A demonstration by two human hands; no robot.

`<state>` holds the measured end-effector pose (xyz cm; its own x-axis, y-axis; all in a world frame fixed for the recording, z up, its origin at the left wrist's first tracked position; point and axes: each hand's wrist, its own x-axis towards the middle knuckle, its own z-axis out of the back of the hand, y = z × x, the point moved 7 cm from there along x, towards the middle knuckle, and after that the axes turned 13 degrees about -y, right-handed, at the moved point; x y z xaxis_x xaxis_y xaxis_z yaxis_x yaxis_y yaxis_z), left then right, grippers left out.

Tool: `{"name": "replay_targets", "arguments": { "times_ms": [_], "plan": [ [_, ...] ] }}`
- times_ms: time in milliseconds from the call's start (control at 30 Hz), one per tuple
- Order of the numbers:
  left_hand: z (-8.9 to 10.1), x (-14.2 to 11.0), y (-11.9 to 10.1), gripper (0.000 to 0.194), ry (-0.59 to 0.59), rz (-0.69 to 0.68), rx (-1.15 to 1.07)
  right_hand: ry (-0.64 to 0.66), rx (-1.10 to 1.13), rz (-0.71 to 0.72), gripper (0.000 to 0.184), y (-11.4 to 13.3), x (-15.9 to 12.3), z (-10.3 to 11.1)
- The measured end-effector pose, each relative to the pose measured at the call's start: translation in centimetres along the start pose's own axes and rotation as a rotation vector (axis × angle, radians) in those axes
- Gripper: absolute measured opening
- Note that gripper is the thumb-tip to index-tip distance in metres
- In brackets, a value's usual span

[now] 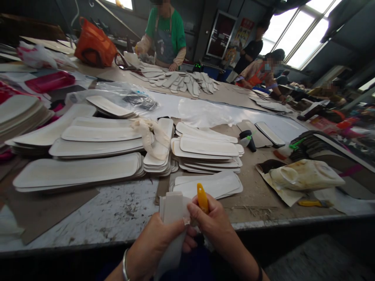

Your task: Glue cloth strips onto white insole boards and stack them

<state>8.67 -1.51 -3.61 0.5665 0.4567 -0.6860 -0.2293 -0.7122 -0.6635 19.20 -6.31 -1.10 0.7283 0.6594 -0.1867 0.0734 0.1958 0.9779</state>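
Observation:
My left hand [155, 242] is closed round a small stack of white insole pieces [172, 208], held upright at the table's near edge. My right hand [212, 222] grips a yellow-handled tool [202, 198], its tip pointing up and touching the stack's right side. Both hands sit close together, just below the table edge. On the table [117, 210] right in front of them lie stacks of long white insole boards [209, 148].
Larger piles of white boards [79, 171] cover the left of the table. A stained white glove-like bag [304, 175], a black bottle [247, 139] and a yellow knife [312, 203] lie at right. A person in a green shirt [165, 35] works at the far side; other people sit back right.

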Motion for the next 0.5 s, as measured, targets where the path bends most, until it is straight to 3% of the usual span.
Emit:
{"name": "replay_targets", "arguments": {
  "times_ms": [67, 133, 300, 433, 500],
  "plan": [
    [0.4, 0.0, 0.2, 0.052, -0.028, 0.01, -0.005, -0.085, -0.027, 0.056, 0.037, 0.3, 0.3, 0.8],
    [0.8, 0.1, 0.1, 0.051, -0.073, -0.017, -0.014, -0.111, 0.004, 0.023, 0.038, -0.1, 0.3, 1.0],
    [0.0, 0.8, 0.9, 0.049, -0.112, -0.139, -0.071, 0.031, 0.116, -0.14, 0.044, -2.2, -1.2, -0.4],
    [-0.6, 1.2, 3.4, 0.054, -0.027, -0.116, -0.012, -0.085, 0.055, -0.155, 0.048, -2.6, -1.3, 2.4],
    [0.4, 1.4, 3.7, 0.052, -0.08, -0.141, 0.048, -0.115, 0.039, -0.185, 0.048, -2.3, -0.9, 4.5]
  ]
}}
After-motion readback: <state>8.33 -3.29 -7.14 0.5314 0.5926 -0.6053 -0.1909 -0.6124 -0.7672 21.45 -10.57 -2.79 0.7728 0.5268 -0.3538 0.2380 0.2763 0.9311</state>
